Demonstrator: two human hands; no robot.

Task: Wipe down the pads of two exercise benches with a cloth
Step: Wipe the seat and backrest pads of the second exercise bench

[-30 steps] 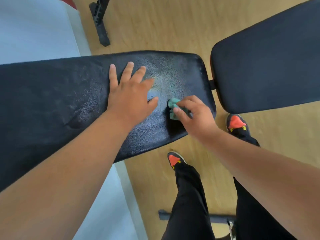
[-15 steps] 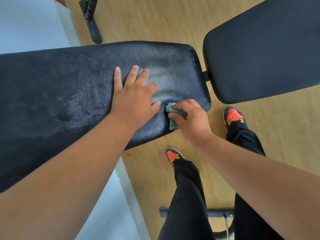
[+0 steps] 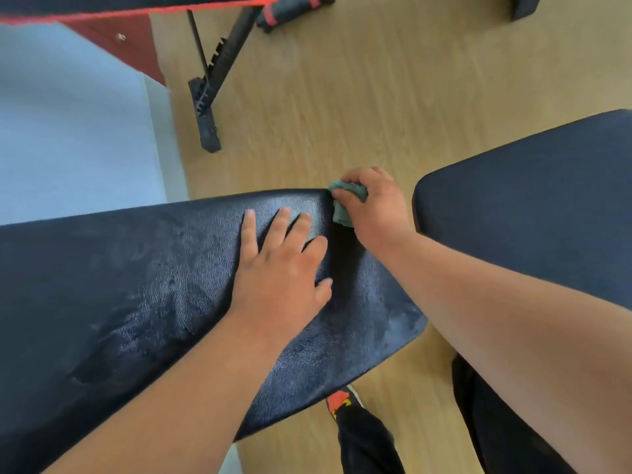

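Observation:
A long black bench pad [image 3: 136, 285] runs across the view from the left, its surface shiny with damp streaks. My left hand [image 3: 280, 268] lies flat on it with the fingers spread. My right hand [image 3: 372, 203] is closed on a small green cloth [image 3: 342, 210], which it presses onto the pad's far right corner. A second black pad [image 3: 533, 203], the seat part, lies just to the right across a narrow gap.
Another bench with a red-trimmed pad [image 3: 136, 3] and a black frame leg [image 3: 208, 107] stands at the back on the wooden floor [image 3: 342, 97]. A pale blue mat [image 3: 75, 131] lies at the left. My legs and an orange shoe [image 3: 342, 403] are below the pad.
My right hand has carried the cloth from the pad's near edge up to its far right corner. The view has tilted up, and the other bench has come into sight. My left hand stays flat.

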